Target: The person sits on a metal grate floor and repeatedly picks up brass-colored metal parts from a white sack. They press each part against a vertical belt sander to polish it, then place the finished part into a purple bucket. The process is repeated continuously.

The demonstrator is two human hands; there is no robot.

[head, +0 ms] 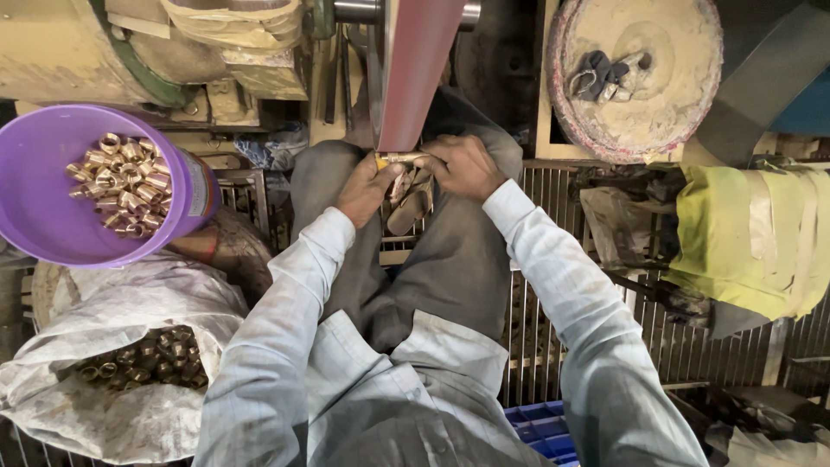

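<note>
Leftmost, at about nine o'clock in the head view, a purple plastic tub (pixel 52 216) holds a heap of shiny brass rings (pixel 123 183); below it, toward seven o'clock, an open grey-white sack (pixel 130 303) shows a darker pile of dull brass rings (pixel 143 356) in its mouth. Moving right to the middle, the person sits with grey-trousered knees apart, pale blue sleeves reaching up toward twelve o'clock; the left hand (pixel 367 188) is curled closed, its fingers pinching the left end of a short brass tube piece (pixel 398 158); the right hand (pixel 465 166) is likewise closed, gripping the right end of the same piece, so both hands share it with no gap showing. That brass piece lies level, pressed against the lower end of a reddish-brown sanding belt (pixel 419 69), which runs up to a steel roller (pixel 359 10) at twelve o'clock; just under the hands a worn strip of cloth or leather (pixel 411 201) hangs between the knees. Further right, at one o'clock, a dusty round drum lid (pixel 666 112) carries a crumpled pair of grey gloves (pixel 609 76); at three o'clock a yellow-green taped bundle (pixel 752 238) rests over a metal grating (pixel 553 285); at five o'clock the corner of a blue plastic crate (pixel 540 428) shows beside the person's right elbow.
</note>
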